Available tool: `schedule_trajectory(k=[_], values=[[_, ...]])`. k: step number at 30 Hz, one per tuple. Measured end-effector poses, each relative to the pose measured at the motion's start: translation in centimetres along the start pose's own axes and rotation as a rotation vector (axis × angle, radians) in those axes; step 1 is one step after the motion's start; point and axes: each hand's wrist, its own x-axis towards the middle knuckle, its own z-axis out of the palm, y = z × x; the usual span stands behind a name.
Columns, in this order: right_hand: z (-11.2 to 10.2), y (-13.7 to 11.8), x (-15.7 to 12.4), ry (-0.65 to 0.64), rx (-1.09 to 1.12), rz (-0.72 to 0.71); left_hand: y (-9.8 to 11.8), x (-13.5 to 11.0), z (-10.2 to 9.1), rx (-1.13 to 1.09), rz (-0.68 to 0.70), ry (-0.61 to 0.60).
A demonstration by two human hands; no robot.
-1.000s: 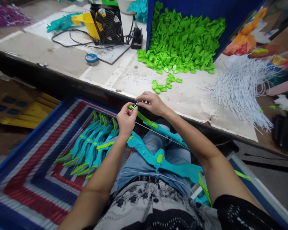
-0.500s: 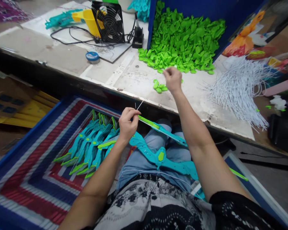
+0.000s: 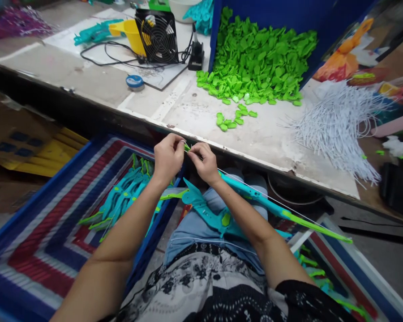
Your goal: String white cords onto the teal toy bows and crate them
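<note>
Your left hand [image 3: 169,156] and right hand [image 3: 204,163] pinch the bow [image 3: 268,204] at its left tip [image 3: 187,148]; likely light, springy: hold there

A workshop: the stained desk [image 3: 97,87] carries a heap of matching green pieces [image 3: 260,60] at upper centre and bundled white strings [image 3: 339,123] at right.

Toy bow [image 3: 270,205]: teal body, bright green ends, slanting down to the right, left end partly covered. White string [image 3: 272,197] runs nearly straight along its upper side, reaching the right tip.
</note>
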Motion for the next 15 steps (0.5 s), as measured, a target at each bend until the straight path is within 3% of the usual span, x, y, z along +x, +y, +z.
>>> schedule_trajectory(k=[4,7,12,15], values=[[0.5,-0.1,0.4,0.100,0.079,0.108,0.6,-0.7,0.7,-0.370,-0.232,-0.004],[0.6,-0.6,0.6,0.172,0.081,0.101,0.7,-0.5,0.9,-0.496,-0.372,-0.061],[0.9,-1.0,1.3,0.226,0.087,0.032,0.8,0.0,0.1,-0.542,-0.418,-0.194],[1.2,-0.9,1.4,0.167,0.093,0.030,0.8,-0.1,0.4,-0.541,-0.426,-0.183]])
